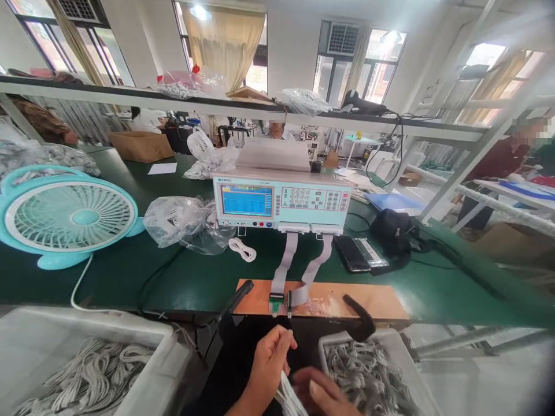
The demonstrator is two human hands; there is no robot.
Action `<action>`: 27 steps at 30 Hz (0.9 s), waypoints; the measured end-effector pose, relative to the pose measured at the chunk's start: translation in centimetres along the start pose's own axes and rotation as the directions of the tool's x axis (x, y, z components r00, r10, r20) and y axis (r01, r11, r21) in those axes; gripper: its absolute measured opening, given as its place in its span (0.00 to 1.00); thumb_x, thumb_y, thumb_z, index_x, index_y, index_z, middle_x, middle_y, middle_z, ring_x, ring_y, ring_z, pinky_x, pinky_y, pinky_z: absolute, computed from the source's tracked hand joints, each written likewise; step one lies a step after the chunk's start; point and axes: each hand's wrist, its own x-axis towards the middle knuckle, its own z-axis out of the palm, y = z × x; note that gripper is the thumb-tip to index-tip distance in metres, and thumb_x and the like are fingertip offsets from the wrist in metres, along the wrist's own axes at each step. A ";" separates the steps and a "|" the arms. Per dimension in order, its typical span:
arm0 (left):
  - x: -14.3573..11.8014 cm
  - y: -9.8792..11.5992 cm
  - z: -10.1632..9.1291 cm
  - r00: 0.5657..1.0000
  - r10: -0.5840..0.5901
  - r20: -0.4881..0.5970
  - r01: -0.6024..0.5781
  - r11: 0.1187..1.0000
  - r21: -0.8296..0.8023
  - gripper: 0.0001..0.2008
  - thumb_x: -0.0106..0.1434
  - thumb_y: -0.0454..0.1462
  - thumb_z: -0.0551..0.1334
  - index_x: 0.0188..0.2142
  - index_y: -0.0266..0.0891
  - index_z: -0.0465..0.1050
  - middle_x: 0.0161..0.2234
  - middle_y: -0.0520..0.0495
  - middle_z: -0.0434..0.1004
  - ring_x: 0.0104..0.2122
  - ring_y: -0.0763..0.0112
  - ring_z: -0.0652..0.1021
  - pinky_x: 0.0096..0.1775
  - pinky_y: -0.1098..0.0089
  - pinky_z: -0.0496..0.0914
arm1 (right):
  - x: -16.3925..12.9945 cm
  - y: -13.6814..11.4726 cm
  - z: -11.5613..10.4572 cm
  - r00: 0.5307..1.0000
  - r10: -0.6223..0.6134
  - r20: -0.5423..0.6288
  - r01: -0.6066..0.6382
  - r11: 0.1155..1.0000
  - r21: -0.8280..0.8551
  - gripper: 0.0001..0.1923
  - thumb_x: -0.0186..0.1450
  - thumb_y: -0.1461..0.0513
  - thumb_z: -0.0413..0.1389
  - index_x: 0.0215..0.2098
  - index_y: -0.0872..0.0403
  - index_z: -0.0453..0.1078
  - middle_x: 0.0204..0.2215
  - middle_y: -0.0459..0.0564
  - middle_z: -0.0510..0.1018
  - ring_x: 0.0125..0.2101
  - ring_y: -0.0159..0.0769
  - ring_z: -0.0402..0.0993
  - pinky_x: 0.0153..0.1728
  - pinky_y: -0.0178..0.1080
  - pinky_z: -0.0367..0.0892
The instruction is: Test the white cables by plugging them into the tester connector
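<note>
Below the front edge of the bench, my left hand (269,365) is closed, thumb and fingers pinched together around a white cable (289,398). The cable's looped strands hang down from the palm. My right hand (323,393) is beside the strands, lower and to the right, smeared by motion; whether it grips them is unclear. Just above my left hand are two small connector boards, a green one (276,306) and a dark-edged one (289,303). Grey ribbon cables (284,263) run from them to a bench tester (284,199) with a lit blue screen.
A white bin (167,341) of coiled cables stands at left, another bin (323,349) at right. Clamps (362,318) flank the orange board (373,297). On the bench are a turquoise fan (84,218), a coiled cable (243,249), a phone (352,254) and a black pouch (392,228).
</note>
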 end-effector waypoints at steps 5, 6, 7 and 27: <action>-0.8 1.7 -1.2 0.981 0.176 -0.085 -0.181 0.982 -0.052 0.16 0.63 0.44 0.53 0.25 0.37 0.67 0.20 0.54 0.65 0.18 0.78 0.66 0.23 0.76 0.62 | 2.1 -1.9 3.5 0.960 -0.057 0.275 0.051 0.998 0.029 0.25 0.58 0.43 0.54 0.35 0.57 0.67 0.22 0.46 0.71 0.17 0.27 0.62 0.18 0.30 0.55; -0.8 1.8 -1.7 0.977 0.189 -0.098 -0.197 0.977 -0.077 0.16 0.63 0.44 0.53 0.25 0.37 0.68 0.22 0.53 0.67 0.20 0.77 0.67 0.25 0.75 0.63 | 2.2 -2.2 3.6 0.966 -0.091 0.243 0.099 0.995 -0.021 0.22 0.59 0.45 0.54 0.34 0.57 0.67 0.22 0.44 0.69 0.18 0.26 0.60 0.19 0.30 0.54; -0.9 1.8 -2.1 0.976 0.188 -0.106 -0.199 0.974 -0.108 0.15 0.63 0.43 0.53 0.27 0.37 0.69 0.24 0.51 0.69 0.23 0.76 0.69 0.28 0.75 0.65 | 2.2 -2.6 3.7 0.970 -0.141 0.196 0.162 0.982 -0.097 0.20 0.61 0.47 0.54 0.33 0.56 0.67 0.22 0.44 0.68 0.19 0.27 0.59 0.20 0.30 0.54; -1.1 0.0 -5.6 0.978 -0.144 0.148 0.154 0.987 -0.055 0.16 0.51 0.39 0.65 0.40 0.39 0.67 0.29 0.55 0.65 0.23 0.79 0.66 0.21 0.79 0.62 | 3.7 -4.2 4.3 0.896 -0.430 0.113 0.399 0.665 -0.631 0.08 0.67 0.58 0.50 0.40 0.53 0.66 0.33 0.48 0.71 0.32 0.36 0.66 0.33 0.36 0.61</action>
